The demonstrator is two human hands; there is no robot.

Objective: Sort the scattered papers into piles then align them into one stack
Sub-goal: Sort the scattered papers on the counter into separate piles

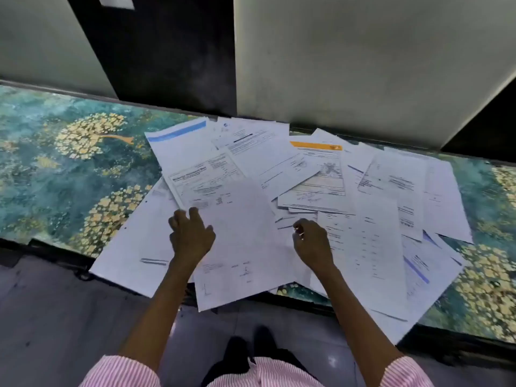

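Head view: looking down over both forearms onto a worktop (55, 177) with a teal and gold floral surface.
Papers: papers (279, 174) lie in one loose overlapping spread across the middle and right of the worktop, at mixed angles, not yet sorted into piles. Several near sheets overhang the front edge.
Marked sheets: blue-banded sheet (178, 141) at the far left of the spread; orange-banded sheet (317, 148) far centre-right; boxed form (205, 178) lying on the blue-banded sheet; purple-striped sheet (417, 270) near right.
Middle sheet: large near-blank sheet (243, 247) between the two hands, on the near side of the boxed form. Where one ends and the other starts is unclear. Its near corner sticks out past the front edge.
Left hand: left hand (191, 237) palm down on the papers, fingers (194, 213) bent, tips at the boxed form's lower corner. Touching paper; pinch or plain rest, cannot tell.
Right hand: right hand (312, 244) over the papers just right of the large sheet, fingers curled in toward the left. Whether it holds a sheet edge, cannot tell.
Sleeves: pink-and-white striped sleeves (122, 372) at the bottom edge.
Background: pale wall panels (363, 65) and a dark panel (167, 51) behind the worktop; grey floor (55, 317) in front.
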